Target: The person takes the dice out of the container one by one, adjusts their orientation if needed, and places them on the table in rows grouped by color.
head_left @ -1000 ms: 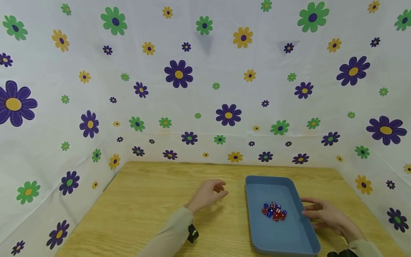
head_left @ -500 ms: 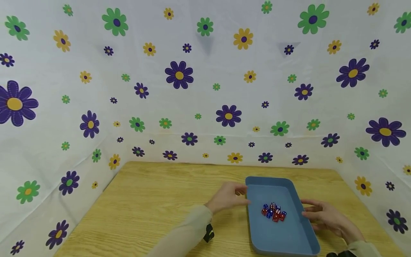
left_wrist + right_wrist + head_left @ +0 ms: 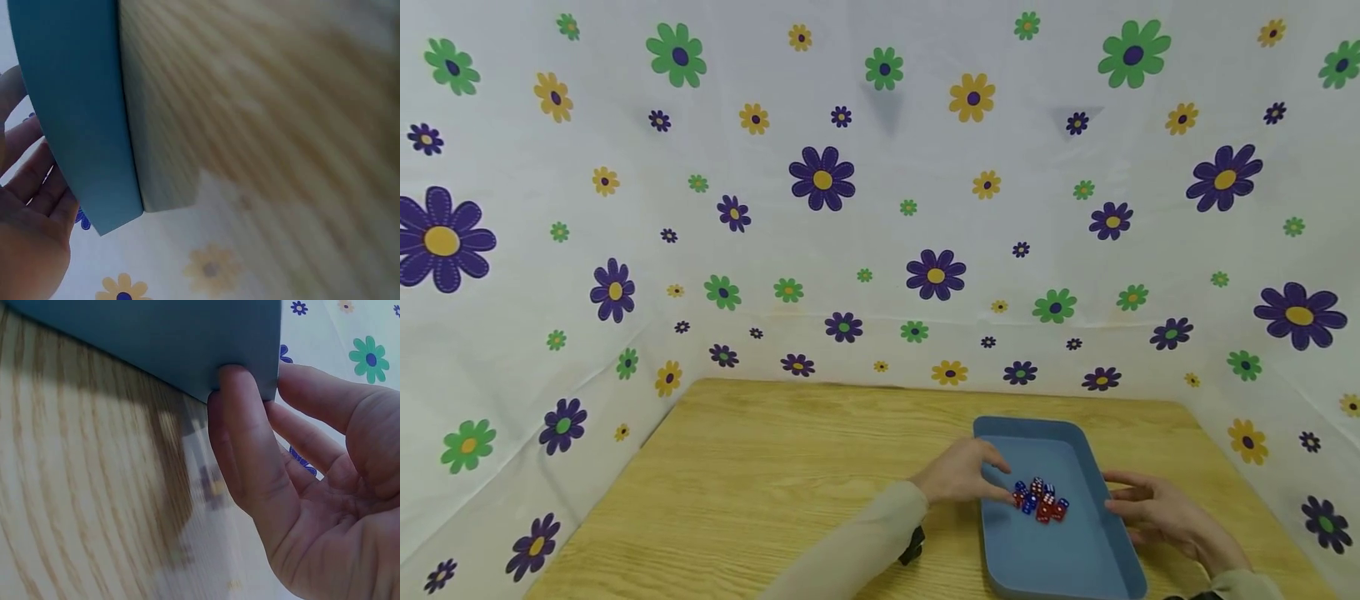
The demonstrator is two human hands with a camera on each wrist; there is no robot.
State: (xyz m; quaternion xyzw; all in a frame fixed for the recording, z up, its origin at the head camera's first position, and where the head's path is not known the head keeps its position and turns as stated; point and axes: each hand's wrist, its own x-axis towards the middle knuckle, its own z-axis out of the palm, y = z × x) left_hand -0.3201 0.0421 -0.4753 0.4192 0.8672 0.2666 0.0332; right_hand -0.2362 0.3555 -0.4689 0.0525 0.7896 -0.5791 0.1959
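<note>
Rests the loosely bent, spread fingers of the right hand [image 3: 1165,512] against the outer right wall and rim of a blue tray [image 3: 1056,558], flat on the desk [image 3: 775,467]. Reaches over the tray's left rim with the left hand [image 3: 961,477], thumb and fingers well apart. Has the thumb tip right at the left edge of the red and blue dice [image 3: 1037,502], clustered near the tray's middle; cannot tell touch from narrow gap there. Shows a flowered white sheet [image 3: 880,158] behind the desk.

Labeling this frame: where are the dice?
In the head view, right of centre, the dice sit clustered inside the blue tray, just beside the left hand.
</note>
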